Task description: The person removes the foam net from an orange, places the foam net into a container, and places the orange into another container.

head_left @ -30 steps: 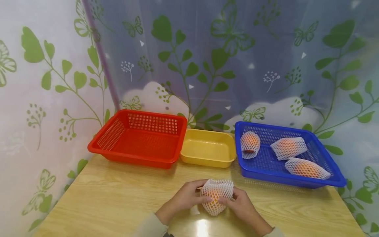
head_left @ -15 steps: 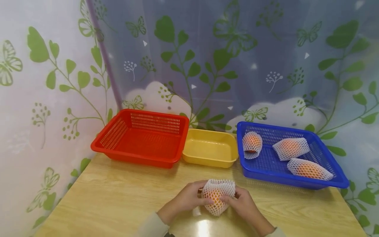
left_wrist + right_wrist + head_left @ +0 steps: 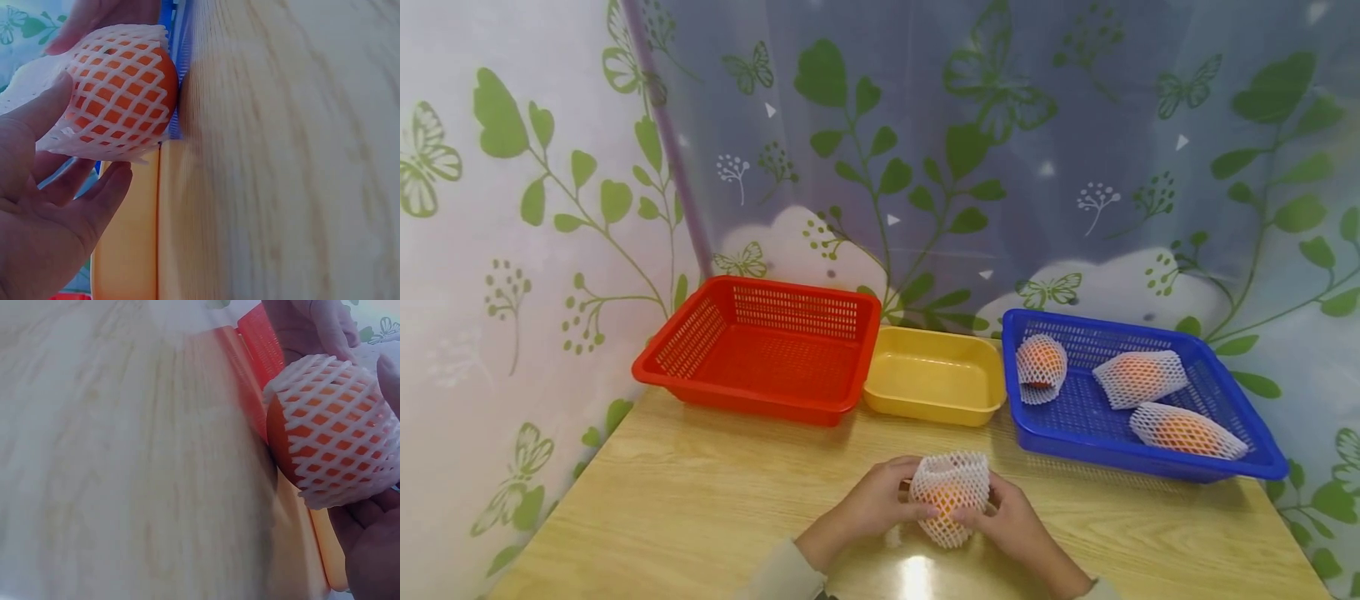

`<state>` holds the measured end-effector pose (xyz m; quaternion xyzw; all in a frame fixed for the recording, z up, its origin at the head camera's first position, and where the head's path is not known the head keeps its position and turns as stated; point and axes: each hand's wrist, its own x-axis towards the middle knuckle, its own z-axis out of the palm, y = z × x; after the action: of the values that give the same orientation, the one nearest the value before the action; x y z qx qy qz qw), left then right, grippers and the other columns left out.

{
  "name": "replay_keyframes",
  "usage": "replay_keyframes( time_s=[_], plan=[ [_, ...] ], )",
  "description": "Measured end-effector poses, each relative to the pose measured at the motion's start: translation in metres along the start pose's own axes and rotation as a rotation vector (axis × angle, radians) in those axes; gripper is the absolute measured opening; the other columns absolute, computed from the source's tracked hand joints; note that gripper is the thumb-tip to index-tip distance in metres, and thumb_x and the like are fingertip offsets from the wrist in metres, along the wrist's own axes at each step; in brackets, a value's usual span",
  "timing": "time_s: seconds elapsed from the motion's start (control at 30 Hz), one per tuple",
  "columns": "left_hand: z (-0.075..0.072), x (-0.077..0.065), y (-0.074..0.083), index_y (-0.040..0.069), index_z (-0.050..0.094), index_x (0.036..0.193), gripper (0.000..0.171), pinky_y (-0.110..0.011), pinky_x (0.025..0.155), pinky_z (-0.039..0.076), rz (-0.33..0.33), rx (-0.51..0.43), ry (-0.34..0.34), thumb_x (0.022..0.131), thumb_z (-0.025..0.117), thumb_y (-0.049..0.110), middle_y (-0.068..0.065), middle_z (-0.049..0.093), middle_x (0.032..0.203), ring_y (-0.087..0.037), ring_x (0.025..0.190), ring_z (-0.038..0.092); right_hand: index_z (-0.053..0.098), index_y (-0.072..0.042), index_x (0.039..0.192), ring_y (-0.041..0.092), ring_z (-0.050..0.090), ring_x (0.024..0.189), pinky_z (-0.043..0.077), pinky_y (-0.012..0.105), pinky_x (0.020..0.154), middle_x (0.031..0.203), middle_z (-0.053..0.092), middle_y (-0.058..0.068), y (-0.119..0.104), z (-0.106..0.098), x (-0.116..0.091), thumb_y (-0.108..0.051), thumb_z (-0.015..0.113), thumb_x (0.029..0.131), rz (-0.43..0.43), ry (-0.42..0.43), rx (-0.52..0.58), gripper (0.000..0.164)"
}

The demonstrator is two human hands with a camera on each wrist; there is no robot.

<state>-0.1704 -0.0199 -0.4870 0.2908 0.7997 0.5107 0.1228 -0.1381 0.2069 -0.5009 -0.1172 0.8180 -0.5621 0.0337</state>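
An orange [image 3: 953, 500] in a white foam net sleeve is held just above the front of the table, between both hands. My left hand [image 3: 880, 498] grips its left side, the thumb on the near face. My right hand [image 3: 1011, 518] grips the opposite side, also with the thumb in front. The sleeve's loose end points up and away. In the left wrist view the bare end of the orange [image 3: 119, 94] pokes out of the netting toward the table. The right wrist view shows the same bare end of the orange [image 3: 331, 434].
A red basket [image 3: 752, 407] stands at the back left of the wooden table [image 3: 700, 500]. Beside it sits a yellow tray [image 3: 928, 408]. On the right, a blue basket [image 3: 1075, 446] holds three netted fruits [image 3: 1141, 377]. A patterned curtain [image 3: 880, 150] hangs behind.
The sleeve's open end has tilted slightly, showing more of its opening. Both hands keep their hold in about the same place; the whole view has shifted a little.
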Motion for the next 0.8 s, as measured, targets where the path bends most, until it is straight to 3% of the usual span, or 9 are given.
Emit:
replay_keyframes(
  time_s=[0.27,0.5,0.6,0.8],
  plan=[
    [0.0,-0.0013,0.0012,0.005,0.068,0.118,0.036,-0.018,0.085,0.051,0.007,-0.042,0.034,0.086,0.074,0.02,-0.007,0.06,0.124,-0.021,0.111,0.06,0.055,0.007,0.126,0.025,0.056,0.115,0.043,0.052,0.101,0.123,0.062,0.02,0.0009,-0.0004,-0.0023,-0.013,0.079,0.081,0.002,-0.024,-0.008,0.054],
    [0.0003,-0.0025,-0.0016,0.009,0.064,0.125,0.045,-0.027,0.094,0.049,0.04,0.028,0.03,0.085,0.074,0.027,-0.005,0.06,0.127,-0.02,0.117,0.056,0.058,0.005,0.124,0.017,0.06,0.109,0.048,0.038,0.096,0.119,0.065,0.017,0.0023,-0.0006,-0.0023,-0.013,0.078,0.083,-0.014,-0.033,-0.012,0.049],
    [0.0001,-0.0029,-0.0018,0.01,0.061,0.129,0.05,-0.031,0.097,0.048,0.038,0.056,0.028,0.085,0.075,0.029,-0.005,0.059,0.13,-0.02,0.119,0.055,0.059,0.005,0.123,0.016,0.06,0.109,0.048,0.042,0.098,0.118,0.065,0.016,0.0026,-0.001,-0.0016,-0.013,0.077,0.084,-0.019,-0.033,-0.008,0.047],
    [0.0015,-0.0018,-0.002,0.009,0.058,0.131,0.055,-0.027,0.095,0.049,0.018,0.033,0.017,0.083,0.078,0.027,-0.006,0.058,0.13,-0.019,0.116,0.057,0.06,0.005,0.12,0.016,0.059,0.109,0.044,0.052,0.099,0.117,0.066,0.017,0.0029,-0.0011,-0.0015,-0.013,0.076,0.084,-0.014,-0.02,-0.001,0.043]
  ],
)
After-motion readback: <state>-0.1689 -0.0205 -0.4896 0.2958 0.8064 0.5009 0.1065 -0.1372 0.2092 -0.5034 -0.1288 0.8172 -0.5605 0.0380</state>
